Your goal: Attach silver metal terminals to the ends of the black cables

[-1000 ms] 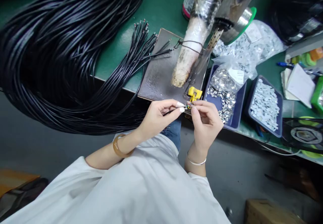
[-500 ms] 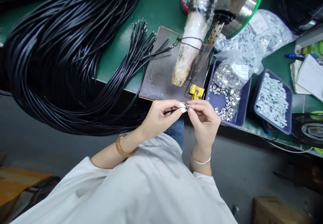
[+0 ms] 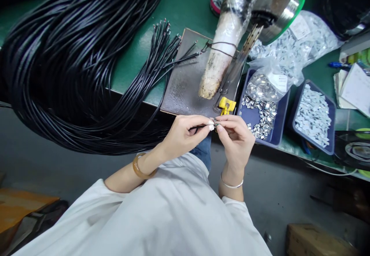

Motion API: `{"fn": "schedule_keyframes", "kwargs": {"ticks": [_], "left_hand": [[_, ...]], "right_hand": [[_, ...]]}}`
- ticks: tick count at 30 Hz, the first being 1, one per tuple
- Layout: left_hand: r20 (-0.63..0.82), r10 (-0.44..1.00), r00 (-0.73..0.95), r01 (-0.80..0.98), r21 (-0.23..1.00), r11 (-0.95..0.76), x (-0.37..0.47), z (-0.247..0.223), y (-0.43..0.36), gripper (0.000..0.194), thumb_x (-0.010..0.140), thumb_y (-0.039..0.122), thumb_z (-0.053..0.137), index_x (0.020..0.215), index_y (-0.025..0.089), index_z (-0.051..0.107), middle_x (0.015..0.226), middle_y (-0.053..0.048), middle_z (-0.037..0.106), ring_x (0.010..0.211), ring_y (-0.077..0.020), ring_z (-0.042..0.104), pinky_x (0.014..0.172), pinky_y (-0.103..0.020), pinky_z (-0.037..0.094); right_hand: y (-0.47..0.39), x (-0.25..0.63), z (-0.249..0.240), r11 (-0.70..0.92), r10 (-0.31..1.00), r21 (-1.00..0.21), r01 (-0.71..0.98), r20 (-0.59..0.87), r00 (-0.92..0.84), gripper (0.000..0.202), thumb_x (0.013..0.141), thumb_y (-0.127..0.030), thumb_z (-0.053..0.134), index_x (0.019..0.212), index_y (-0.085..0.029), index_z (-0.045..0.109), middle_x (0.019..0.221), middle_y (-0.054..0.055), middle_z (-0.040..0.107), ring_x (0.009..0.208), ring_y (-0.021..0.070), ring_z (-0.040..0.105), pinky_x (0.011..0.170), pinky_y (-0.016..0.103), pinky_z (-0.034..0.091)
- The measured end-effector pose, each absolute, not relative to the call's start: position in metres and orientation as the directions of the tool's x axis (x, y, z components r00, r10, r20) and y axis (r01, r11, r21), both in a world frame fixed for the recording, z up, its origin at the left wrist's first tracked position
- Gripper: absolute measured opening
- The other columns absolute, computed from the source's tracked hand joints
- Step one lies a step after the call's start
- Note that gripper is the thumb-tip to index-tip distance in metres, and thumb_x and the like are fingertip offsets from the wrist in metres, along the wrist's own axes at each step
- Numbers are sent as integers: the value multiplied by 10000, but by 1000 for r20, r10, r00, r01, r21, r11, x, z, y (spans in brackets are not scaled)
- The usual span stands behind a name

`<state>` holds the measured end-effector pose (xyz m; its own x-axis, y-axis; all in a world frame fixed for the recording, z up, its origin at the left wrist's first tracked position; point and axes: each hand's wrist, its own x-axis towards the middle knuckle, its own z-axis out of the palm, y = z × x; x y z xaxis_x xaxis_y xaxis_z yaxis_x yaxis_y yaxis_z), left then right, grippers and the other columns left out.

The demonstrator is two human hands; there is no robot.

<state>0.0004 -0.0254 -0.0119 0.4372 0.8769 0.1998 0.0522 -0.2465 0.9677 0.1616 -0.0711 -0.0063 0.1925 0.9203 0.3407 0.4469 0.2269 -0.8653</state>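
Note:
My left hand (image 3: 183,134) pinches a black cable (image 3: 198,127) close to its end, thumb against forefinger, with white coverings on the fingertips. Facing it, my right hand (image 3: 238,138) is closed in a pinch at the cable's tip, where a bit of green, thin wire shows; the fingers hide most of it. Just beyond both hands, a yellow clip-like piece (image 3: 227,105) sits at the near edge of a dark board (image 3: 185,82). Many more black cables (image 3: 78,71) lie bundled to the left, some with stripped ends resting on the board.
A wrapped, scorched-tipped tube (image 3: 215,67) and a metal rod tool (image 3: 245,48) slant over the board. Rightward stand a blue tray (image 3: 251,117) of small metal parts and a tray (image 3: 332,133) of pale pieces. Behind are plastic bags (image 3: 297,40) and a wire spool (image 3: 285,19).
The view has shifted slightly, so the bench things appear a little further right. My right hand has edged slightly away from my left, and the pinch on the cable persists.

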Motion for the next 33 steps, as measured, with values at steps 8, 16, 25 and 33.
{"fn": "schedule_keyframes", "kwargs": {"ticks": [8,16,25,33], "left_hand": [[394,810,434,173,846,-504,0,-17,-29,222,982,240,524,833,162,669,747,-23,693,659,-104,602,659,-212,440],[-93,898,430,-161,971,178,2,-8,-23,197,881,310,663,961,130,674,564,28,600,478,-72,502,486,-183,391],[-82,921,381,-281,939,200,5,-3,-8,93,761,218,748,765,126,731,665,-1,692,579,-70,582,593,-180,476],[-107,928,358,-285,934,217,6,0,-3,93,732,213,762,750,122,753,714,-16,741,637,-86,632,646,-185,519]], "right_hand": [[-74,151,-3,238,902,-876,420,360,238,131,859,-120,679,893,-243,708,1014,19,707,942,173,733,811,343,632],[-68,150,-4,275,791,-779,563,516,328,142,912,-141,620,976,-236,703,997,34,725,943,185,727,801,373,632],[-66,148,-8,407,712,-585,702,684,158,166,873,-84,659,972,-218,649,975,20,762,895,155,741,773,314,623],[-60,153,-9,408,735,-582,704,667,125,155,848,-85,679,908,-223,640,976,15,761,896,158,741,796,322,617]]}}
